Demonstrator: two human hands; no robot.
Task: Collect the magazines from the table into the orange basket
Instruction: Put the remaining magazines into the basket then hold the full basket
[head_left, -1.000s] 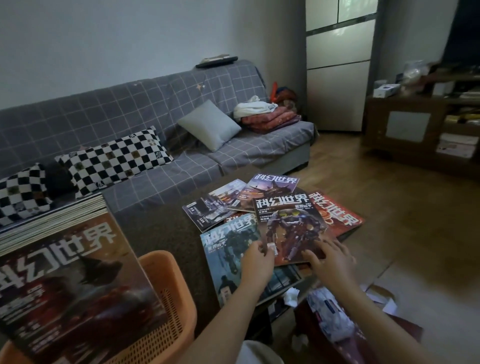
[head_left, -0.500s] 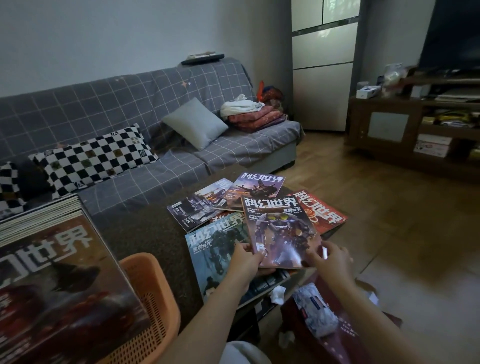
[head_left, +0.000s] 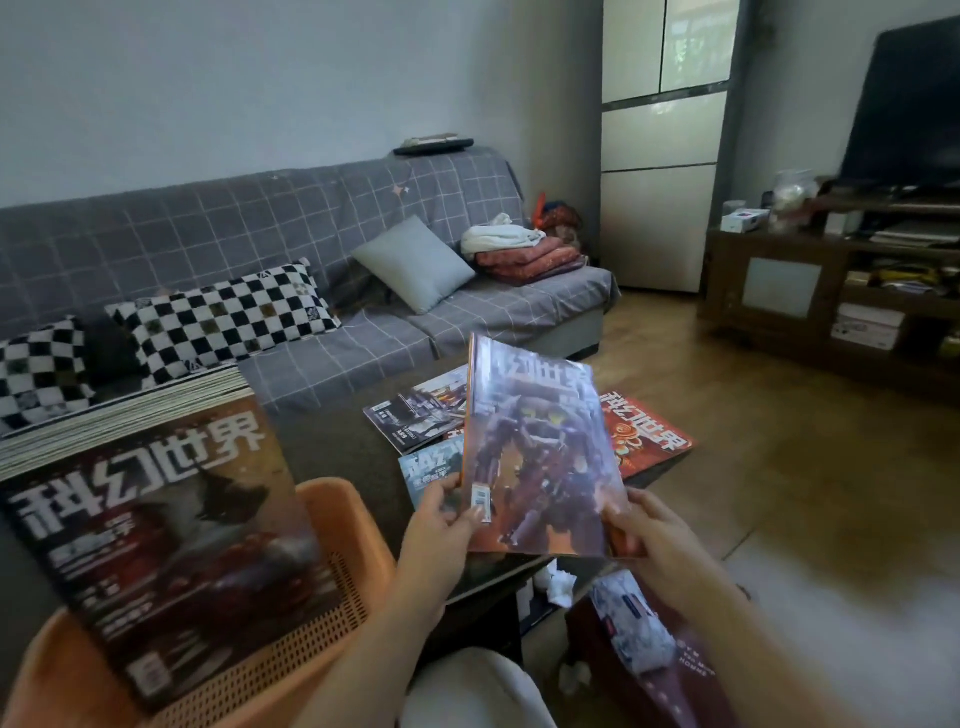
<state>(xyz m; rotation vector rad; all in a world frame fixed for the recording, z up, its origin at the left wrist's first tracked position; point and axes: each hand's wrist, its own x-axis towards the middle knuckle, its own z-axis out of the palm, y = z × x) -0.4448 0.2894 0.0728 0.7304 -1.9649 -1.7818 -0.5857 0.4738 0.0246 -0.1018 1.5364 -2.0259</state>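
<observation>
Magazine (head_left: 540, 452), tilted up in both hands, hides covers beneath.

Head-worn camera looks forward and down (close over the hands) toward the sofa (head_left: 311, 291)

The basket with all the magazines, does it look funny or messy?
A bit. The stack in the orange basket sits tilted, rises above the rim and hangs past its edge. On the table, the red magazine juts over the far corner.
</observation>
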